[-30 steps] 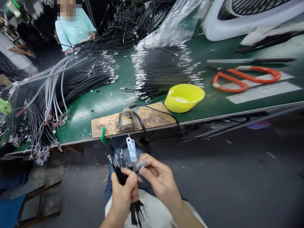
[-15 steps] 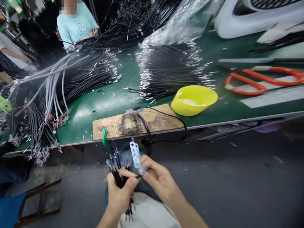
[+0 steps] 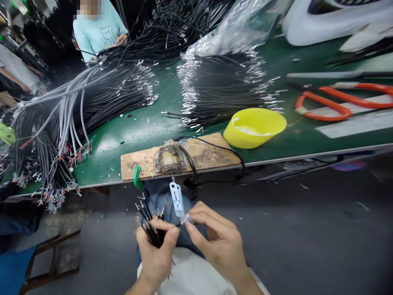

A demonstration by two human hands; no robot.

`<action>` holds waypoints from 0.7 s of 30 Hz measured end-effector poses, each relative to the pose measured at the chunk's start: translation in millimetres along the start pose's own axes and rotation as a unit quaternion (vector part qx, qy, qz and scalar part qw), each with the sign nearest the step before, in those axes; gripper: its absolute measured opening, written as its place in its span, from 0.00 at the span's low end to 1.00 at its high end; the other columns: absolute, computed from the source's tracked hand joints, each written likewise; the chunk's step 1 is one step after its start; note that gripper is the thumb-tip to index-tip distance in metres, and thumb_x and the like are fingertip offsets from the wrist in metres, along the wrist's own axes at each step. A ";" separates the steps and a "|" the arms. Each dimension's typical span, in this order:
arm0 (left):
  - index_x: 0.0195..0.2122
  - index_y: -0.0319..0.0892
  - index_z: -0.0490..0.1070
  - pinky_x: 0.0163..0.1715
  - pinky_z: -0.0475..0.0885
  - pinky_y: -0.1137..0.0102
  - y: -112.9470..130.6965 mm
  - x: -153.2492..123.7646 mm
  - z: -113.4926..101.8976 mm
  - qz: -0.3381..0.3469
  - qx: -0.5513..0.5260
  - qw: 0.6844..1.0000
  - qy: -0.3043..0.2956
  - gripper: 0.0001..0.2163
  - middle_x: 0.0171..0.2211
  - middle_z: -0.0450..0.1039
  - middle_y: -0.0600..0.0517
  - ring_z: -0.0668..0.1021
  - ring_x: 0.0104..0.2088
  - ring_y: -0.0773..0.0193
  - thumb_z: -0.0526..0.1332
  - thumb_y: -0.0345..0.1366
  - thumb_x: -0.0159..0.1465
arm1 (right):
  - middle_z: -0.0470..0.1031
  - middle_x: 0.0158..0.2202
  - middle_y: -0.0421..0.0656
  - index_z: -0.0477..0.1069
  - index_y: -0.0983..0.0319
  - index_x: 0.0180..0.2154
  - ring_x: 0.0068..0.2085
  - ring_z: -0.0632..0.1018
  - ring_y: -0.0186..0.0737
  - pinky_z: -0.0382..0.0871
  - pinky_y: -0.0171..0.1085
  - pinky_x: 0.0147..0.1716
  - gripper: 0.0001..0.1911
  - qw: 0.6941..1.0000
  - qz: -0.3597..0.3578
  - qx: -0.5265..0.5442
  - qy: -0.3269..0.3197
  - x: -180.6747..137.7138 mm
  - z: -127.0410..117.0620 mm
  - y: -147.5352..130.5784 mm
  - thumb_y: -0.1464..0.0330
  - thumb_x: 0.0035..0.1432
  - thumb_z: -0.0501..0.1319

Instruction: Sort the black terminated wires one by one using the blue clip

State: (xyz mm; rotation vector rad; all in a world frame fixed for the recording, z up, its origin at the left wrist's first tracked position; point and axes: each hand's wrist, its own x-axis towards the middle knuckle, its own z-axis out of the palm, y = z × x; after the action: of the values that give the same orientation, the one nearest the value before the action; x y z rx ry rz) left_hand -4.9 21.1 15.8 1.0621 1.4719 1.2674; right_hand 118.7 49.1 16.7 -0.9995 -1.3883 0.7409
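Note:
My left hand (image 3: 156,250) is closed round a bundle of short black cables (image 3: 150,229), their stripped ends sticking up. One cable runs out to the right between its thumb and forefinger. At that cable's whitish, blurred end (image 3: 186,219), my right hand (image 3: 215,237) pinches with thumb and fingers. Right above the pinch is the lower tip of a light-blue, tweezer-like plastic clip (image 3: 176,198). The clip hangs from the shaft of a small motor (image 3: 169,159) on a wooden board (image 3: 208,151) at the table edge.
A green clamp (image 3: 137,177) grips the board's left end. Behind lie a yellow cup (image 3: 254,129), orange-handled scissors (image 3: 325,106) and piles of black cables (image 3: 224,86). Grey cables (image 3: 66,108) hang at the left edge. A co-worker in a light-blue shirt (image 3: 100,28) is across the table (image 3: 107,135).
My right hand's fingers have shifted and spread slightly at the back, still pinching at the cable end. The left hand keeps the bundle, tilted a little differently. The view has moved slightly.

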 end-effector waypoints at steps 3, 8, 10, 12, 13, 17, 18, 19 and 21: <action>0.19 0.41 0.71 0.13 0.63 0.73 -7.5 0.2 0.4 -0.080 -0.046 0.995 -0.032 0.14 0.13 0.65 0.56 0.65 0.13 0.71 0.64 0.47 0.50 | 0.67 0.20 0.38 0.67 0.61 0.23 0.23 0.68 0.34 0.63 0.32 0.22 0.08 1.000 0.006 -0.013 0.013 -2.1 -0.6 4.7 0.78 0.50 0.58; 0.18 0.41 0.68 0.09 0.55 0.75 -14.4 1.8 0.8 -0.128 -0.080 0.987 -0.058 0.17 0.09 0.57 0.59 0.58 0.10 0.74 0.65 0.50 0.47 | 0.70 0.26 0.40 0.70 0.60 0.29 0.28 0.70 0.35 0.65 0.32 0.26 0.05 0.999 0.031 0.032 -0.006 -4.8 -3.8 5.8 0.74 0.54 0.57; 0.18 0.42 0.68 0.08 0.53 0.75 -12.8 2.6 0.3 -0.141 -0.098 0.983 -0.065 0.17 0.09 0.55 0.60 0.57 0.09 0.74 0.65 0.51 0.47 | 0.70 0.26 0.41 0.70 0.60 0.29 0.29 0.70 0.36 0.64 0.33 0.28 0.04 0.997 0.036 0.053 -0.033 -5.2 -2.1 3.9 0.73 0.54 0.58; 0.19 0.42 0.68 0.08 0.52 0.75 -9.4 3.8 -1.3 -0.145 -0.115 0.980 -0.079 0.16 0.09 0.53 0.61 0.55 0.10 0.75 0.64 0.50 0.49 | 0.68 0.24 0.40 0.69 0.60 0.25 0.28 0.68 0.35 0.62 0.33 0.27 0.06 0.991 0.076 0.099 -0.047 -6.3 1.3 2.3 0.71 0.54 0.59; 0.19 0.42 0.68 0.09 0.52 0.76 -7.4 4.8 -2.5 -0.137 -0.119 0.979 -0.090 0.15 0.09 0.53 0.61 0.54 0.10 0.75 0.64 0.50 0.50 | 0.66 0.23 0.40 0.68 0.61 0.23 0.27 0.67 0.35 0.61 0.33 0.26 0.09 0.982 0.111 0.146 -0.052 -7.2 3.5 2.0 0.68 0.55 0.59; 0.20 0.41 0.71 0.15 0.63 0.74 -0.2 10.6 -8.7 -0.057 -0.102 0.983 -0.144 0.14 0.14 0.65 0.56 0.65 0.14 0.72 0.66 0.47 0.50 | 0.62 0.22 0.38 0.70 0.61 0.22 0.24 0.63 0.33 0.59 0.32 0.23 0.15 0.854 0.308 0.410 -0.085 -12.8 13.5 3.2 0.56 0.46 0.64; 0.20 0.41 0.72 0.20 0.67 0.73 1.0 12.2 -10.3 -0.038 -0.097 0.983 -0.150 0.13 0.16 0.68 0.54 0.69 0.17 0.69 0.66 0.46 0.50 | 0.61 0.21 0.38 0.71 0.61 0.23 0.23 0.63 0.32 0.59 0.32 0.23 0.16 0.812 0.351 0.458 -0.092 -14.0 15.8 3.8 0.55 0.43 0.66; 0.21 0.41 0.73 0.24 0.69 0.71 1.8 13.6 -11.9 -0.022 -0.089 0.984 -0.154 0.12 0.18 0.71 0.52 0.72 0.20 0.67 0.66 0.45 0.50 | 0.62 0.21 0.38 0.71 0.61 0.23 0.23 0.63 0.32 0.59 0.32 0.23 0.16 0.775 0.385 0.491 -0.099 -14.6 17.7 4.2 0.55 0.40 0.68; 0.21 0.41 0.74 0.30 0.71 0.68 2.8 15.9 -14.7 -0.003 -0.074 0.986 -0.153 0.10 0.21 0.74 0.50 0.75 0.25 0.63 0.66 0.43 0.50 | 0.61 0.20 0.37 0.70 0.62 0.21 0.22 0.61 0.30 0.58 0.31 0.22 0.17 0.730 0.431 0.520 -0.106 -14.0 20.3 4.8 0.57 0.36 0.70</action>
State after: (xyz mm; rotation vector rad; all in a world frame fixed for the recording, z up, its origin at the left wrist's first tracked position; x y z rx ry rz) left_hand -22.7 33.5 18.2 1.0960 1.1320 1.1325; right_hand 98.2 41.2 4.6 -0.5609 -0.3637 2.0844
